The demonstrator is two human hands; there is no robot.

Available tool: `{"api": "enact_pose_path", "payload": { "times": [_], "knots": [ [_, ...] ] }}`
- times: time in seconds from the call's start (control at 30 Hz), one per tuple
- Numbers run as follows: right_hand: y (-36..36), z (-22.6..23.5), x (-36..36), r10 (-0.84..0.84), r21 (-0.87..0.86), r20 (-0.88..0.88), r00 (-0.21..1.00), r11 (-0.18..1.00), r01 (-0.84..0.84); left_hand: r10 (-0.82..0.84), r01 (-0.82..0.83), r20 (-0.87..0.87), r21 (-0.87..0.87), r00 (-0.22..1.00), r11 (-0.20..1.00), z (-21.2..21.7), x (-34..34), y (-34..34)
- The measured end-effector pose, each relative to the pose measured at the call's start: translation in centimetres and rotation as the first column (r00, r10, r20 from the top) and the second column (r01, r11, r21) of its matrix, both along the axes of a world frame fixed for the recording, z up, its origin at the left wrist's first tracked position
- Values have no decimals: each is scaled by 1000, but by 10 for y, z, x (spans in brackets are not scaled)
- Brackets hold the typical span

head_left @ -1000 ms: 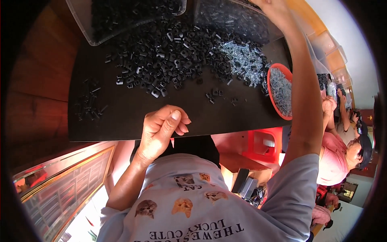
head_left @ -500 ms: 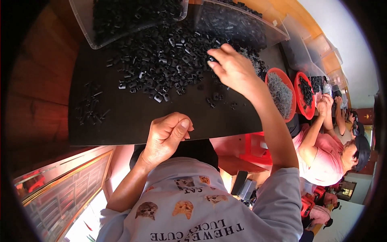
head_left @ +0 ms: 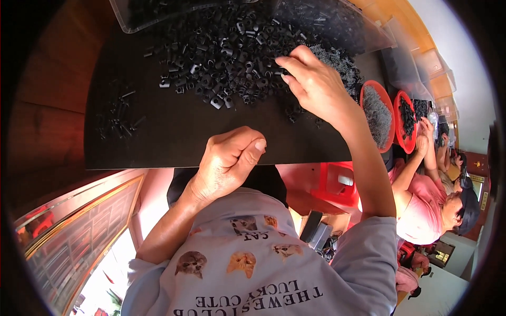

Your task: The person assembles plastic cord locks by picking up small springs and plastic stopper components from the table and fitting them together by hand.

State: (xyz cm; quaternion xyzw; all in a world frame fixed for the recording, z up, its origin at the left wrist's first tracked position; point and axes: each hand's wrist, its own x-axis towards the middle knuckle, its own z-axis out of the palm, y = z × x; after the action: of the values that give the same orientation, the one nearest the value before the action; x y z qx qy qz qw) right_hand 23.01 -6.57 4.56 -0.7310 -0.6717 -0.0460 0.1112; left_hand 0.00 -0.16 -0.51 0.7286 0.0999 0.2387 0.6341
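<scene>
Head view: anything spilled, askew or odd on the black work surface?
Nothing damaged. A small cluster of black parts lies apart on the black work surface, left of the main heap of black parts. The right hand reaches into the heap's edge; the left hand is curled at the near edge.

A big heap of small parts (head_left: pixel 232 52) is lying on the surface (head_left: pixel 174 142) in front of me. A smaller group of pins (head_left: pixel 118 118) is lying to its left. Two bowls (head_left: pixel 377 113) are standing at the right, beside another person (head_left: pixel 437 205).
</scene>
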Motion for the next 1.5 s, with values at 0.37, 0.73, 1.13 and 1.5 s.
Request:
{"api": "enact_pose_path", "payload": {
  "times": [0.37,0.73,1.13,1.5],
  "knots": [
    [14,-3,-25,3,-192,-46,999,981,-11,14,-14,-2,11,1000,1000,-1,-1,-1],
    [-7,-3,-32,19,85,-717,697,995,60,-9,-4,-43,-293,999,956,3,0,2],
    [-26,-12,-95,230,356,-381,896,930,-87,29,-7,43,-441,999,897,2,2,3],
    [-77,-7,14,-145,72,-36,989,986,148,22,-64,-102,-430,995,901,10,0,2]
  ]
}}
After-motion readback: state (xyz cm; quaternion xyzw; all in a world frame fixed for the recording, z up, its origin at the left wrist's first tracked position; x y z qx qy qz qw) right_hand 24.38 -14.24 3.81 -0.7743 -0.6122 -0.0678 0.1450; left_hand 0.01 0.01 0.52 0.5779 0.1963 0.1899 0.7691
